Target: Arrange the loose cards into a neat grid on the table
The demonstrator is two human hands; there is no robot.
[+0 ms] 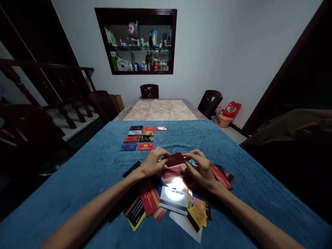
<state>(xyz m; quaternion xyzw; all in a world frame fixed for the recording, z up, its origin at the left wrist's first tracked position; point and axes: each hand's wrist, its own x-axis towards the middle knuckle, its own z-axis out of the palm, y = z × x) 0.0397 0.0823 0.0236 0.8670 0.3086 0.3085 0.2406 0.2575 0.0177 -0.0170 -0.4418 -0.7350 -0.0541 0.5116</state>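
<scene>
Between my two hands is a dark red card [174, 159], held slightly raised over a loose pile of cards. My left hand [155, 161] pinches its left edge with thumb and fingers. At its right edge, my right hand [201, 168] grips with thumb and forefinger. Below lie overlapping cards: a white card [173, 200] under a bright patch of light, a yellow-orange card [196, 211], a red card [149, 197] and a black card with a yellow edge [135, 211]. Farther off, several cards lie flat in two columns, including a blue card [128, 147], with one red-and-white card [161, 128] to their right.
A blue cloth [85, 186] covers the near part of the table, and patterned tabletop [160, 109] shows beyond it. Dark chairs [210, 103] stand around the far end. A wall cabinet [140, 45] holds bottles and a plush toy. An orange bucket [224, 120] sits on the floor at right.
</scene>
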